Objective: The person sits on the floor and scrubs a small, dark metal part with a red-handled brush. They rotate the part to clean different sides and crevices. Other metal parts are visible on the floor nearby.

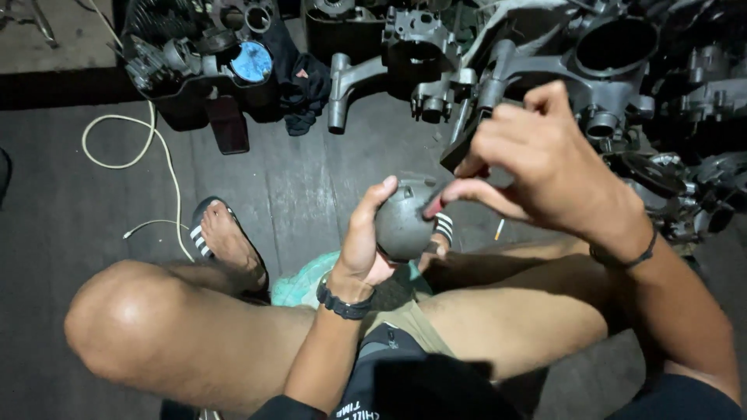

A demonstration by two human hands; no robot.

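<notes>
left hand (pixel 364 245) cups round grey metal part (pixel 401 222) from below, over lap, so it sits steady. right hand (pixel 537 167) above, fingers pinched on small dark flat piece (pixel 461 144), angled down at part.

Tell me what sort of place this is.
Probably a small engine or motorcycle repair workshop. Grey cast metal engine casings lie heaped on the dark floor, and the left hand holds a rounded metal part while the right hand works above it.
</notes>
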